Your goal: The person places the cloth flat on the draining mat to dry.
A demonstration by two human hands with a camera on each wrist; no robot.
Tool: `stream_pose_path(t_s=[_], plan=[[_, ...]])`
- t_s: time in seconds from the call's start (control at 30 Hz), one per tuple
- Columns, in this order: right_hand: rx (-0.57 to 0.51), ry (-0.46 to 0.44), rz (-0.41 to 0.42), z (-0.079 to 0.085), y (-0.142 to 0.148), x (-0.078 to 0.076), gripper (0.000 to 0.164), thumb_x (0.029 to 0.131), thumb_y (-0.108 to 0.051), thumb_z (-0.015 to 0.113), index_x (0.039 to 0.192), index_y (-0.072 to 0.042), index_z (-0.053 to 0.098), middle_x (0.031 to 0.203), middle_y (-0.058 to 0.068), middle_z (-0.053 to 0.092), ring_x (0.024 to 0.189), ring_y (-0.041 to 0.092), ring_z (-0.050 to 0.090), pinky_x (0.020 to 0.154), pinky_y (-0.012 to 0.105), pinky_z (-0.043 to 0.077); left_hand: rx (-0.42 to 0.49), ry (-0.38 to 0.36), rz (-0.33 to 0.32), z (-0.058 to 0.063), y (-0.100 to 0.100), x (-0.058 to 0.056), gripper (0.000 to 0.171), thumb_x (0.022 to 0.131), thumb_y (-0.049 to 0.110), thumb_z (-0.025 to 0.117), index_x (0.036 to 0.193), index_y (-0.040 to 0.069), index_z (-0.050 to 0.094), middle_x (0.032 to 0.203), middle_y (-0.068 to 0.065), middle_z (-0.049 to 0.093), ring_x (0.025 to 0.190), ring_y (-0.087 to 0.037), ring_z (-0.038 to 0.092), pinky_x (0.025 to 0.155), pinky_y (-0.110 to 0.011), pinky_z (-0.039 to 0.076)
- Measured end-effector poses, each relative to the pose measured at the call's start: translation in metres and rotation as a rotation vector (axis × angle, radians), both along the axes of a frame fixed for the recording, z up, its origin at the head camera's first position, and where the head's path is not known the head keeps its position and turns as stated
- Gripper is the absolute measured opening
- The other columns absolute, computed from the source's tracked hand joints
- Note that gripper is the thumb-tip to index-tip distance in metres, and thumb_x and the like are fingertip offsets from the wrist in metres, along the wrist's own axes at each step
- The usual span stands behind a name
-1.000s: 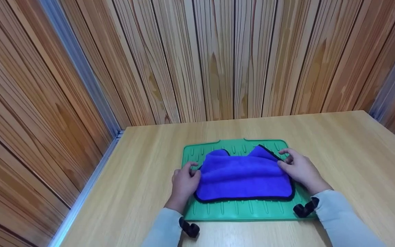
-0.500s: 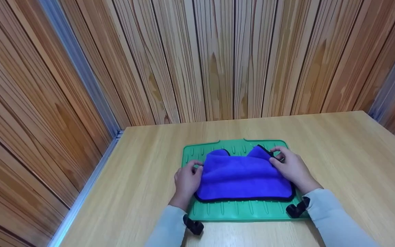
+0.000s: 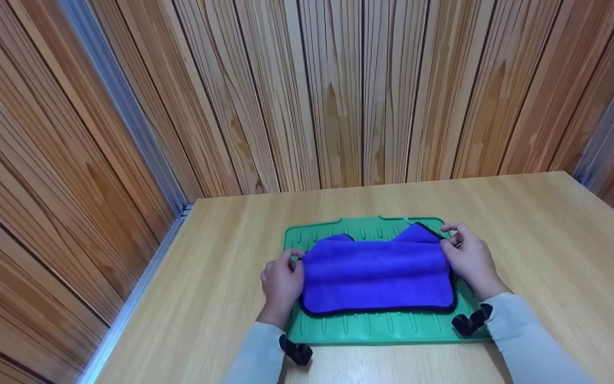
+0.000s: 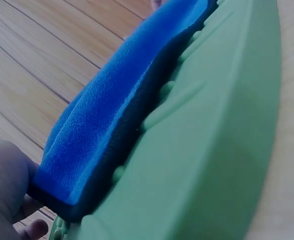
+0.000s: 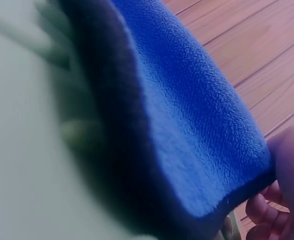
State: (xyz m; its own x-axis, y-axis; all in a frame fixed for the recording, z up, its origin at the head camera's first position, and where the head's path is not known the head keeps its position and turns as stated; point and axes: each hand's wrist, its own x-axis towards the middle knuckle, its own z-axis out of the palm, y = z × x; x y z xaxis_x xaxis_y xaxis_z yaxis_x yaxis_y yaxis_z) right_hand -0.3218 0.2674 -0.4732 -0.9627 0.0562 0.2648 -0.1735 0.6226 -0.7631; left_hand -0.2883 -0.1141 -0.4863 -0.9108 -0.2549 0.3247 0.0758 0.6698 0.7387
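Note:
A blue-violet towel (image 3: 376, 277) with black edging lies partly folded over a green ribbed mat (image 3: 349, 333), two corners sticking up at its far side. My left hand (image 3: 281, 282) pinches the towel's left edge between thumb and fingers. At the opposite side, my right hand (image 3: 472, 261) grips the right edge near the far right corner. In the left wrist view, the towel (image 4: 97, 120) rises in a ridge above the mat (image 4: 201, 140), its end in my fingers. The right wrist view has the towel's fuzzy surface (image 5: 186, 100) running to my right hand (image 5: 286, 185).
The mat lies on a light wooden table (image 3: 221, 256). Wood-panelled walls (image 3: 339, 96) stand behind and to the left, with a metal strip (image 3: 126, 96) in the corner. Black wrist mounts (image 3: 296, 350) sit on both light-blue sleeves (image 3: 256, 354).
Both hands first came inward onto the towel's edges, then moved apart. The towel's upper part is now stretched wider and its far right corner has shifted right.

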Motion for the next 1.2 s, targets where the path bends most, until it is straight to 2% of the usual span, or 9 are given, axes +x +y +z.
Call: stream_pose_path(t_s=[0.17,0.23,0.37,0.5,0.67,0.8,0.9,1.0,1.2], plan=[[-0.060,-0.025,0.029,-0.001,0.000,0.001,0.032,0.101,-0.017,0.056,0.130,-0.007,0.056,0.089,0.008,0.062,0.062,0.019,0.055,0.051,0.031,0.047,0.015,-0.028,-0.014,0.000,0.000,0.002,0.015,0.094,0.016,0.063,0.103,0.024,0.072,0.065,0.007,0.050,0.081,-0.022,0.053,0.101,-0.053,0.033],[-0.060,-0.031,0.054,-0.002,-0.001,0.001,0.034,0.101,-0.018,0.056,0.132,-0.006,0.055,0.090,0.009,0.064,0.067,0.019,0.057,0.056,0.030,0.048,0.010,-0.051,-0.028,0.001,0.002,0.002,0.019,0.093,0.016,0.062,0.108,0.024,0.071,0.066,0.006,0.052,0.084,-0.023,0.054,0.103,-0.054,0.032],[-0.033,-0.059,0.107,-0.001,-0.003,0.001,0.039,0.100,-0.017,0.057,0.138,-0.006,0.053,0.101,0.013,0.068,0.083,0.023,0.062,0.073,0.032,0.049,0.017,-0.130,-0.068,0.004,0.006,0.002,0.032,0.092,0.016,0.061,0.122,0.026,0.068,0.086,0.004,0.062,0.104,-0.029,0.053,0.108,-0.058,0.024],[0.015,-0.082,0.156,0.001,-0.005,-0.002,0.046,0.098,-0.011,0.057,0.142,-0.008,0.050,0.118,0.021,0.065,0.097,0.031,0.064,0.083,0.042,0.049,0.057,-0.205,-0.117,0.007,0.010,-0.001,0.043,0.091,0.014,0.059,0.129,0.032,0.064,0.110,0.001,0.065,0.119,-0.031,0.045,0.111,-0.060,0.017],[0.066,-0.060,0.190,0.002,-0.012,-0.008,0.049,0.094,-0.006,0.056,0.143,-0.010,0.051,0.124,0.024,0.062,0.102,0.035,0.062,0.083,0.046,0.048,0.097,-0.247,-0.113,0.011,0.015,-0.006,0.038,0.092,0.018,0.059,0.124,0.035,0.066,0.112,0.001,0.065,0.124,-0.032,0.041,0.111,-0.061,0.015],[0.067,-0.038,0.183,0.003,-0.018,-0.012,0.040,0.099,-0.014,0.059,0.138,-0.013,0.055,0.118,0.020,0.063,0.099,0.034,0.060,0.083,0.046,0.046,0.117,-0.221,-0.073,0.012,0.022,-0.009,0.022,0.097,0.028,0.059,0.116,0.033,0.069,0.103,0.004,0.065,0.121,-0.032,0.042,0.109,-0.061,0.016],[0.055,-0.040,0.175,0.004,-0.024,-0.014,0.034,0.101,-0.023,0.061,0.133,-0.012,0.056,0.112,0.017,0.063,0.095,0.032,0.058,0.083,0.045,0.044,0.116,-0.153,-0.055,0.010,0.026,-0.011,0.015,0.100,0.032,0.060,0.109,0.029,0.072,0.097,0.004,0.067,0.115,-0.032,0.046,0.108,-0.061,0.017],[0.046,-0.046,0.166,0.005,-0.029,-0.016,0.034,0.102,-0.028,0.062,0.130,-0.011,0.056,0.103,0.014,0.062,0.089,0.029,0.057,0.080,0.042,0.043,0.121,-0.093,-0.061,0.009,0.027,-0.013,0.010,0.098,0.030,0.065,0.102,0.025,0.072,0.101,0.002,0.071,0.112,-0.033,0.049,0.107,-0.061,0.019],[0.004,0.010,0.107,0.001,-0.026,-0.017,0.031,0.101,-0.020,0.062,0.129,-0.009,0.057,0.085,0.007,0.056,0.070,0.023,0.052,0.068,0.036,0.042,0.208,-0.093,-0.026,0.012,0.021,-0.012,0.005,0.094,0.025,0.072,0.098,0.026,0.074,0.109,0.004,0.070,0.116,-0.027,0.052,0.103,-0.057,0.031]])
